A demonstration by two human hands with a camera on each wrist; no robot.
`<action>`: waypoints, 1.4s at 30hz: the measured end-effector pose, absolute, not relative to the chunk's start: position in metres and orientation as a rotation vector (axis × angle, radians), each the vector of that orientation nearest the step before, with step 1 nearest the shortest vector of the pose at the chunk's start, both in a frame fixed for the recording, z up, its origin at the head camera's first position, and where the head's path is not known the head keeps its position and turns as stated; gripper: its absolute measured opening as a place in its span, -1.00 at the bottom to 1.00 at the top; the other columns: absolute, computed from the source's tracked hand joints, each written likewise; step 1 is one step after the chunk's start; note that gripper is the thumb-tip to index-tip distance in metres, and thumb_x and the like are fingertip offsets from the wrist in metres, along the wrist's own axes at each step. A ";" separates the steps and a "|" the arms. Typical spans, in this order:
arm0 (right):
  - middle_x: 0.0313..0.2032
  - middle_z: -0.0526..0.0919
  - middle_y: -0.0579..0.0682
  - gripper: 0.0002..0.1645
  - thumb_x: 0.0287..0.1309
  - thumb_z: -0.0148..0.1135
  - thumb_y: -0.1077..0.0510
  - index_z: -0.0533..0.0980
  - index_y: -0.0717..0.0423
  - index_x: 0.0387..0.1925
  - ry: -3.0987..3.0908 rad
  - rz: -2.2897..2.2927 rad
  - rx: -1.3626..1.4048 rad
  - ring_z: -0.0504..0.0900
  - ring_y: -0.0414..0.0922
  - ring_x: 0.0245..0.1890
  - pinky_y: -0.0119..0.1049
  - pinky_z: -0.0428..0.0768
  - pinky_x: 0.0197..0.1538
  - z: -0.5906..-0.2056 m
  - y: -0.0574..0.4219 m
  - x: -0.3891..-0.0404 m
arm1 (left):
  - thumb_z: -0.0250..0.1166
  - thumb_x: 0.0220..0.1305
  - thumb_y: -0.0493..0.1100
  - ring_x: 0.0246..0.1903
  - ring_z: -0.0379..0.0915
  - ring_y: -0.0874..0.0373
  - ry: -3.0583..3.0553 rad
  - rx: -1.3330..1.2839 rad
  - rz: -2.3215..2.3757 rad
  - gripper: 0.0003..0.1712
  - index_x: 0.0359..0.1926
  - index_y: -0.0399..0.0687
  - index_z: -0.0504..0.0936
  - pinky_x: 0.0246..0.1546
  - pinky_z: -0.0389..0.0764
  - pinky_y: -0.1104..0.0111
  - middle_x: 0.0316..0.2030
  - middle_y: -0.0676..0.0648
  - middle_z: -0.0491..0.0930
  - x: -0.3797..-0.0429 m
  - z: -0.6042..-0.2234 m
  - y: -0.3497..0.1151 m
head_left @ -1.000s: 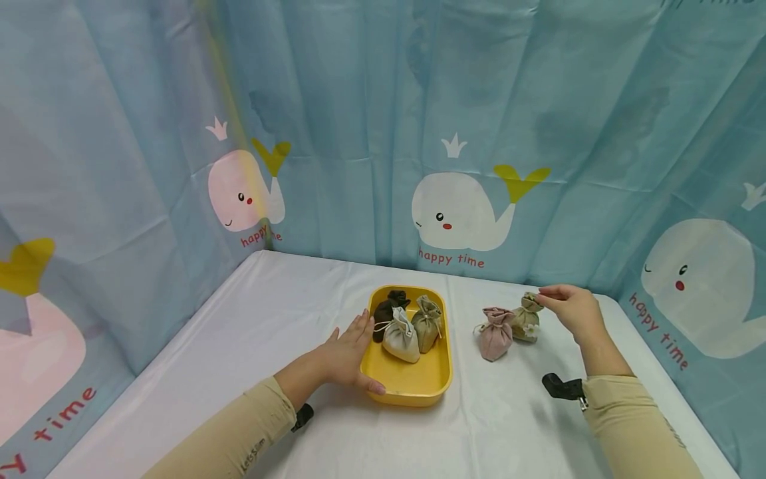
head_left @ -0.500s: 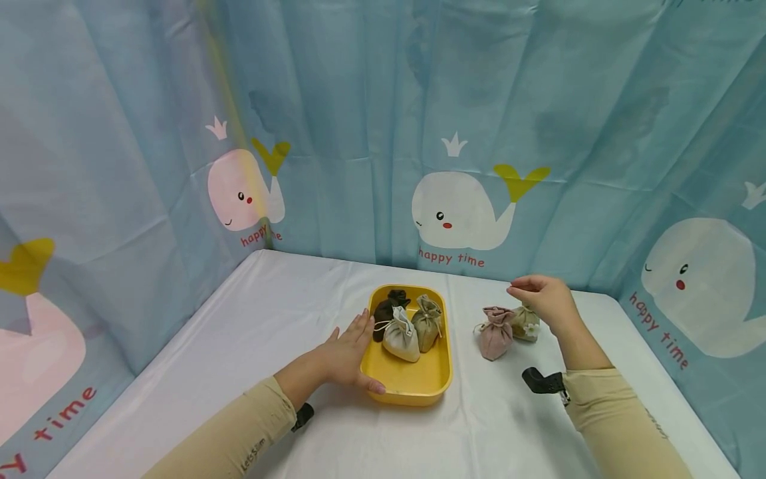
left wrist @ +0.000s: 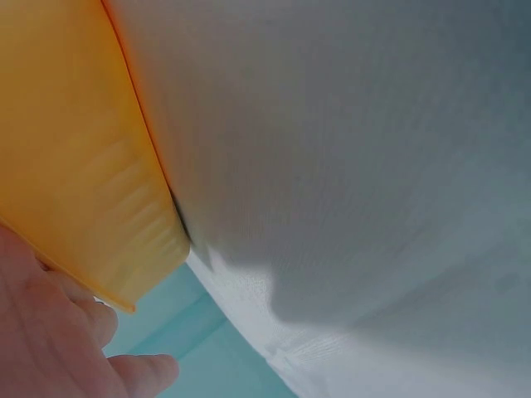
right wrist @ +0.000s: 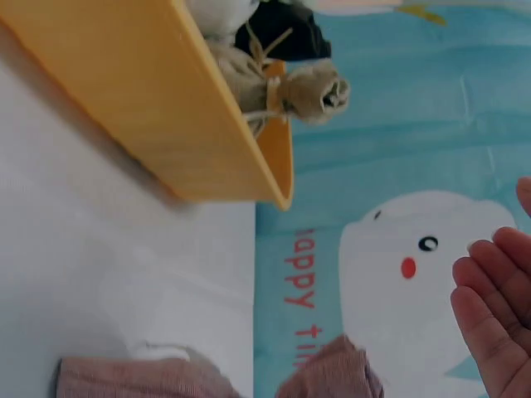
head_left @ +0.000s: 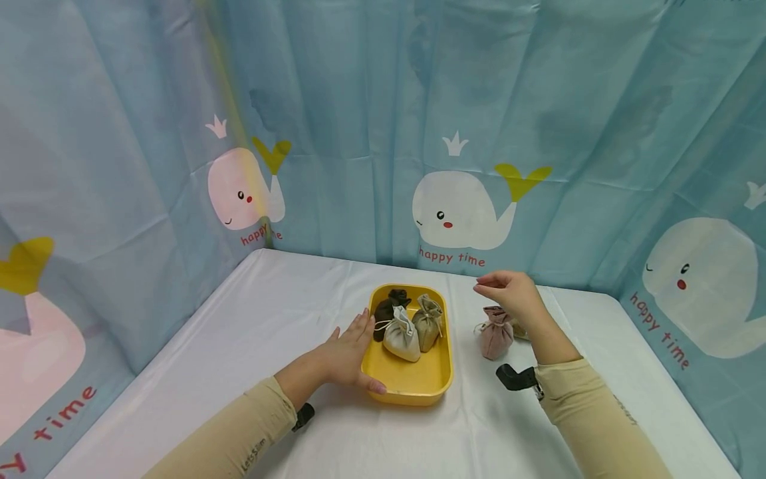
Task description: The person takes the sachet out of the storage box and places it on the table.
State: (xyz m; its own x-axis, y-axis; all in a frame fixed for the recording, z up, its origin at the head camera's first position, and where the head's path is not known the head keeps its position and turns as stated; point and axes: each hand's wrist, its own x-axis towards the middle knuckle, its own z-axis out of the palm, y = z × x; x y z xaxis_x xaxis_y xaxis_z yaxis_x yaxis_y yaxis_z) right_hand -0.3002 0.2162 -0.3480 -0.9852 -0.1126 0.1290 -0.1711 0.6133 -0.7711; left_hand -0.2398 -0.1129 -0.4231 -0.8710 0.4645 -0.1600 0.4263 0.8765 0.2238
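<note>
My left hand (head_left: 344, 352) rests on the left rim of a yellow plastic bin (head_left: 407, 380), its fingers extended along the edge. Inside the bin are a dark drawstring pouch (head_left: 382, 311), a whitish pouch (head_left: 401, 338) and a khaki pouch (head_left: 427, 327). To the bin's right stands a pink drawstring pouch (head_left: 495, 340). An olive pouch (head_left: 520, 331) behind it is mostly hidden by my right wrist and the pink pouch. Over these two, my right hand (head_left: 513, 293) hovers, fingers extended and holding nothing; the right wrist view shows the hand (right wrist: 502, 311) apart from the pink pouch (right wrist: 141, 377).
A white cloth (head_left: 275, 299) covers the table. Blue curtains (head_left: 335, 133) printed with whales hang along the back and both sides. A black wrist mount (head_left: 516, 378) sticks out from the right sleeve, close above the table.
My right hand has left the top of the olive pouch and moved left, over the pink pouch, its forearm now covering most of the olive one. The left hand and bin have stayed put.
</note>
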 end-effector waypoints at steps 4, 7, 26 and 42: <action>-0.15 0.64 0.09 -0.60 0.05 0.29 -0.05 0.59 0.12 -0.14 -2.763 1.408 0.251 0.54 -0.06 -0.33 -0.21 0.54 -0.40 -0.347 0.202 -0.300 | 0.01 -0.50 0.73 0.39 -0.48 0.01 2.835 0.671 0.272 0.59 0.42 -0.16 -0.31 0.24 -0.09 -0.12 0.40 -0.15 -0.49 -0.240 -0.422 -0.113; -0.19 0.65 0.07 -0.64 0.05 0.30 -0.01 0.61 0.11 -0.17 -2.760 1.413 0.299 0.55 -0.09 -0.34 -0.21 0.55 -0.32 -0.347 0.191 -0.300 | 0.02 -0.49 0.73 0.39 -0.48 0.02 2.834 0.664 0.276 0.59 0.42 -0.16 -0.31 0.24 -0.10 -0.12 0.41 -0.15 -0.48 -0.240 -0.422 -0.114; -0.32 0.68 -0.07 -0.76 0.04 0.31 0.09 0.63 0.11 -0.24 -2.862 1.376 0.482 0.61 -0.14 -0.27 -0.19 0.56 -0.14 -0.353 0.138 -0.300 | 0.07 -0.45 0.70 0.39 -0.47 0.00 2.840 0.667 0.281 0.57 0.42 -0.16 -0.31 0.25 -0.10 -0.12 0.40 -0.15 -0.48 -0.240 -0.423 -0.114; -0.38 0.64 -0.13 -0.80 -0.05 0.38 0.02 0.66 0.00 -0.36 -3.004 1.253 0.530 0.55 -0.18 -0.35 -0.25 0.55 -0.21 -0.368 0.116 -0.304 | 0.11 -0.39 0.67 0.39 -0.49 0.02 2.820 0.661 0.297 0.54 0.42 -0.15 -0.31 0.24 -0.10 -0.14 0.40 -0.13 -0.49 -0.238 -0.422 -0.113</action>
